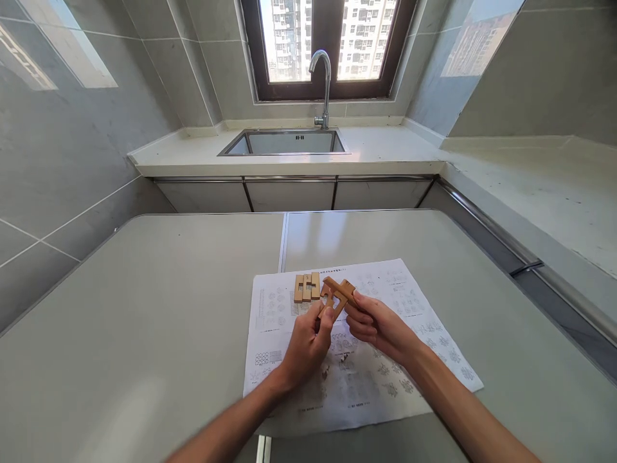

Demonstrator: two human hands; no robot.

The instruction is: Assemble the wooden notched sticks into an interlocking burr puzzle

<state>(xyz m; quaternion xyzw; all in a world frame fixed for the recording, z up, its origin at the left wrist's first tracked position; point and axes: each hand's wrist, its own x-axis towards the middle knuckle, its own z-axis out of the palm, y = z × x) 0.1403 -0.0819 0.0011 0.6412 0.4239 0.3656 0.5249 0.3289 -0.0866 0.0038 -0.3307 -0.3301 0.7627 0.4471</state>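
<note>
My left hand pinches a notched wooden puzzle piece between thumb and fingers. In my right hand is a second wooden puzzle piece, gripped at its near right end. The two pieces cross and touch in front of my fingertips; whether they interlock I cannot tell. Just left of them, three more notched wooden pieces lie side by side on a large printed paper sheet. The sheet carries small line diagrams, and both hands are above it, partly covering it.
The paper lies on a pale folding table with a seam down its middle. Beyond stand a white counter, a steel sink and a tall faucet under a window. Tiled wall borders the left; another counter runs along the right.
</note>
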